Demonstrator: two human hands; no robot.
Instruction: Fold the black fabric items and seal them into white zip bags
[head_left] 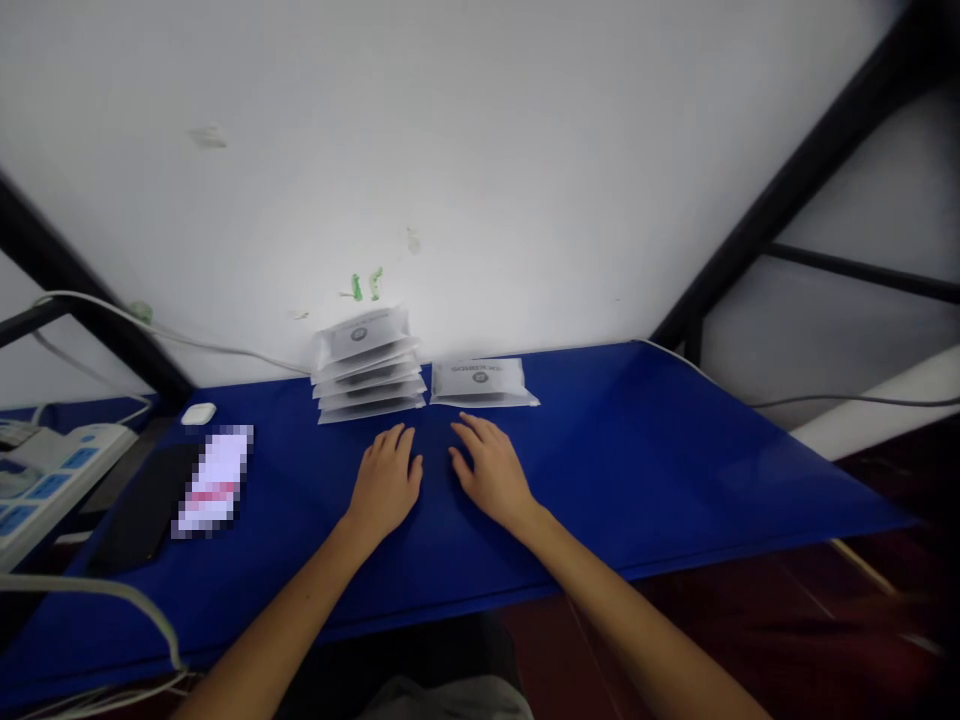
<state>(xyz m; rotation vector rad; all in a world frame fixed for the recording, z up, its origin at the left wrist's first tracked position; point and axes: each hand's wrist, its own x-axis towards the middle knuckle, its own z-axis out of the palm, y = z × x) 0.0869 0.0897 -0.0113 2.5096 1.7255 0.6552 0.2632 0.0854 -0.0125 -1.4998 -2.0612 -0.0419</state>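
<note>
Palm down on the blue tabletop (600,460) rests my left hand (386,482), its fingers stretched out and holding nothing. My right hand (491,470) lies flat beside it, fingers apart, also with nothing in it. Just beyond my left hand stands a leaning stack of frosted zip pouches (367,365), several high, with dark contents showing through. A single frosted pouch (480,382) with printed lettering and a round logo lies past my right fingertips, close to them. What the pouches contain cannot be made out.
To the left lie a phone with a blurred lit screen (214,480), a black flat object (146,505) and a small white case (199,413). A white power strip (64,485) and cables sit at the far left. Behind rises a white wall (495,170).
</note>
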